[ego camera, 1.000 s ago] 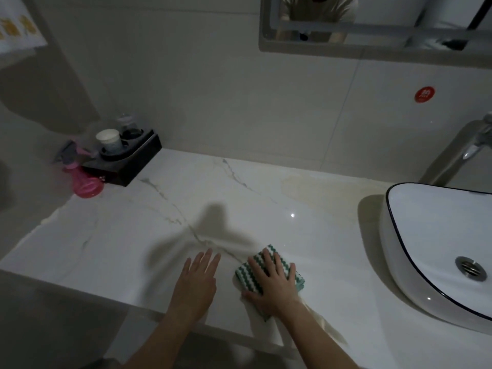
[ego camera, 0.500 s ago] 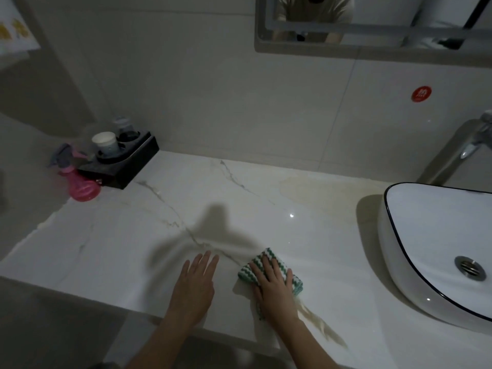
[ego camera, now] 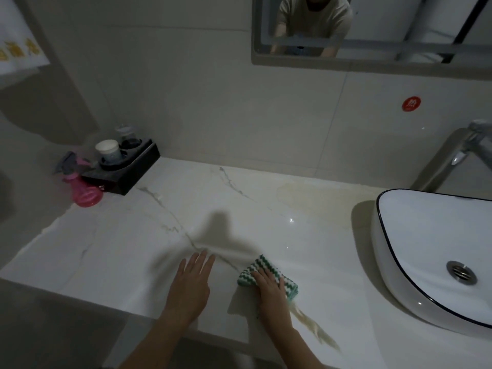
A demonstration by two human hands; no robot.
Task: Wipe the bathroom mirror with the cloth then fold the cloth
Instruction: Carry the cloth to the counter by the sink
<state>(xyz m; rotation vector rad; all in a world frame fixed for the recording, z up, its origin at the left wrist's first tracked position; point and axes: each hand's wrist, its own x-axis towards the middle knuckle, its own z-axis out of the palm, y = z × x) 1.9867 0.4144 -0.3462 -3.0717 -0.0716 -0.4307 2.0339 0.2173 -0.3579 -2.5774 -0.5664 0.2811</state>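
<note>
A small folded cloth (ego camera: 263,269) with green and white zigzag stripes lies on the white marble counter (ego camera: 133,241) near its front edge. My right hand (ego camera: 270,290) lies flat on top of the cloth with straight fingers, pressing it down and covering its near half. My left hand (ego camera: 190,284) rests flat on the bare counter a little to the left of the cloth, fingers straight and together, touching nothing else. The bathroom mirror (ego camera: 378,25) hangs on the wall at the top of the view.
A white basin (ego camera: 415,278) with a dark rim stands at the right, a chrome tap (ego camera: 471,145) behind it. At the back left are a black tray (ego camera: 133,174) with cups and a pink spray bottle (ego camera: 85,190). A yellowish stain (ego camera: 314,326) marks the counter by my right wrist.
My right hand slid slightly back toward me on the cloth, showing more of its far edge. The view tilted up, showing more mirror. My left hand stayed flat.
</note>
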